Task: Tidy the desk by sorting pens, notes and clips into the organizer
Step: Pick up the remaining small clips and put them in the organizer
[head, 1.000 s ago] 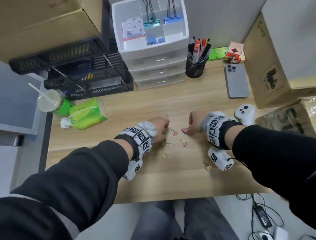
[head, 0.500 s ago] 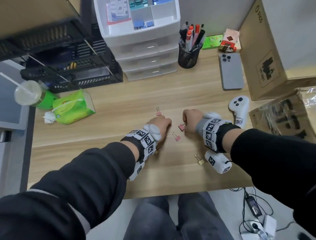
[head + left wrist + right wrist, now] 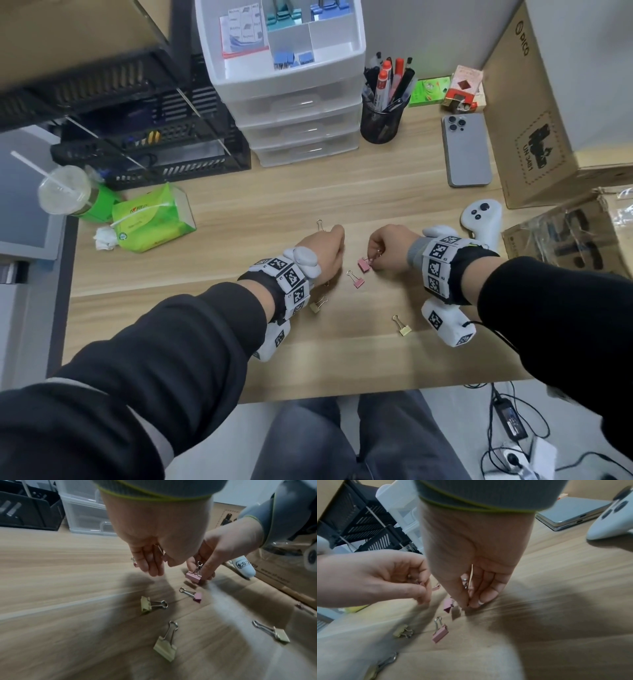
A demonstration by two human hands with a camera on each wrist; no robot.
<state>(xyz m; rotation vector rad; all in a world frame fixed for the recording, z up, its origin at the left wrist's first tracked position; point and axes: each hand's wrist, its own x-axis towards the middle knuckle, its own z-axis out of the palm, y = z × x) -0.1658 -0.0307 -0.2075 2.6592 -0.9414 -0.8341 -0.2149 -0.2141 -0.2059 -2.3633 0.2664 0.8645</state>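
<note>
Small binder clips lie scattered on the wooden desk (image 3: 239, 212). My left hand (image 3: 329, 250) hovers just above it, its fingers (image 3: 150, 566) curled around a pink clip (image 3: 164, 558) in the palm. My right hand (image 3: 375, 260) pinches another pink clip (image 3: 364, 264) by its wire handles, the clip's body touching the desk. A loose pink clip (image 3: 357, 280) lies between the hands, and a further clip (image 3: 320, 226) lies beyond the left hand. Yellow clips (image 3: 317, 305) (image 3: 403, 328) lie nearer me. The white drawer organizer (image 3: 291, 85) stands at the back.
A mesh pen cup (image 3: 380, 123) stands right of the organizer, with a phone (image 3: 467, 150) and a white controller (image 3: 481, 219) beyond it. Cardboard boxes (image 3: 537, 113) line the right side. Black trays (image 3: 147, 144), a tissue pack (image 3: 154, 219) and a lidded cup (image 3: 65, 192) are on the left.
A pink clip that lay beside my left hand is gone from the desk and now sits in that hand. My right hand keeps pinching its pink clip.
</note>
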